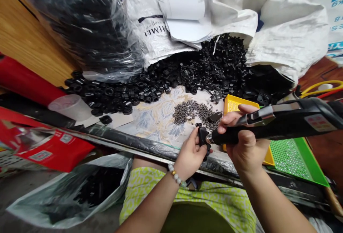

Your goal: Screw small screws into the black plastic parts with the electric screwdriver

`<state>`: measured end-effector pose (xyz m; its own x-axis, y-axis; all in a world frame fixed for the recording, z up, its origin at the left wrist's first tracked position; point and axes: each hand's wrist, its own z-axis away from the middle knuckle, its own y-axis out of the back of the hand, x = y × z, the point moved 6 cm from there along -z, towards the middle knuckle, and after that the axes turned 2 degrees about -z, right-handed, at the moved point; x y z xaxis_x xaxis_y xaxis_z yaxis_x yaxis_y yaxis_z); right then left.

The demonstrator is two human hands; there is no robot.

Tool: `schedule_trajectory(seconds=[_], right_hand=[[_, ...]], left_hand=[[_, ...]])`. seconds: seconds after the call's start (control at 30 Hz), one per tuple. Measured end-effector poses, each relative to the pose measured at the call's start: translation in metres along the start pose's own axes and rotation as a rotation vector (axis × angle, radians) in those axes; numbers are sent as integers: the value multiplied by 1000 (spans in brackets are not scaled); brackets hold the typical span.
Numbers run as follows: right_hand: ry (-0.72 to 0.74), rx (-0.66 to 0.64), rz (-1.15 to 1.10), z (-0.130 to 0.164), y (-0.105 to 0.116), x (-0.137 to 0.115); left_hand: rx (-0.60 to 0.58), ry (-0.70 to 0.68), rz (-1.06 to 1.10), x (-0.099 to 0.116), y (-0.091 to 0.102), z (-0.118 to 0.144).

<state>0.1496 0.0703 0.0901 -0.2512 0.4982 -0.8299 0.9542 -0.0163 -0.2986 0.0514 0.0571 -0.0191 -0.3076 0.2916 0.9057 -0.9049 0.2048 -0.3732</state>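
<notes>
Black plastic part, head view: pinched between thumb and fingers of left hand, at near edge of table; fingers cover much of it, outline hard to read. Right hand has fingers wrapped round black power driver, rear end cut off at right. Driver tip at the part; exact contact too small to tell. Yellow tray partly hidden by right hand. Small metal pieces beyond, too tiny to tell singly.
</notes>
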Motion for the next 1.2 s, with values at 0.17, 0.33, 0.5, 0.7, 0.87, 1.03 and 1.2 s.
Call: schedule_trajectory(seconds=[0.17,0.33,0.5,0.7,0.87,1.03,1.2], right_hand=[[-17,-60,-84,7,-2,7],[-38,-101,-159,16,-8,15],[-71,-172,-153,8,-7,6],[296,303,168,-40,100,-42],[279,570,300,-86,183,-21],[188,525,324,-96,197,13],[199,512,342,-94,200,18]], left_hand=[[19,-18,31,1,2,-1],[27,-23,-32,5,2,-3],[-54,44,-171,4,-1,-5],[-73,191,-156,-4,6,-1],[-7,165,-114,1,10,0],[41,171,-97,0,10,0],[39,180,-107,0,9,0]])
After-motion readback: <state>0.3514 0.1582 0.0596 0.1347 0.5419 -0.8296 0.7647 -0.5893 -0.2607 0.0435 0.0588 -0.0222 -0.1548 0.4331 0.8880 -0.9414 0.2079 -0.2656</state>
